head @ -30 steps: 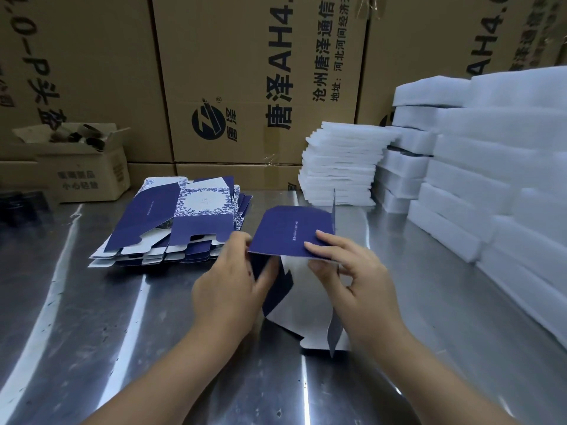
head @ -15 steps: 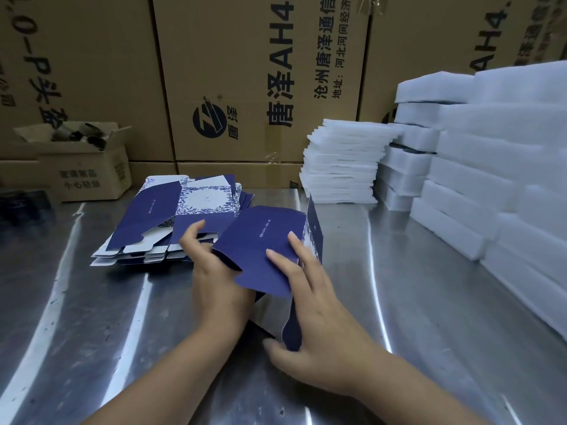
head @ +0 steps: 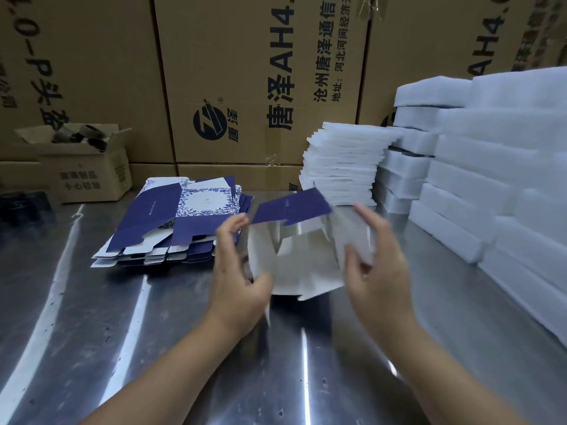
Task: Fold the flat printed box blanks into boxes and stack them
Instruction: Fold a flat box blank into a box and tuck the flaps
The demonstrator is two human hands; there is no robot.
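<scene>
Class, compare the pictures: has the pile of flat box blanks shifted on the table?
No. The pile of flat blanks keeps its place just right of the small open carton.

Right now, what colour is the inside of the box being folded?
The box is plain white inside; its top flap is dark blue. Head view.

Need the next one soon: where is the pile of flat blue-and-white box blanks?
Head view, left of centre: the blank pile lies on the steel table, just left of the left hand.
</scene>
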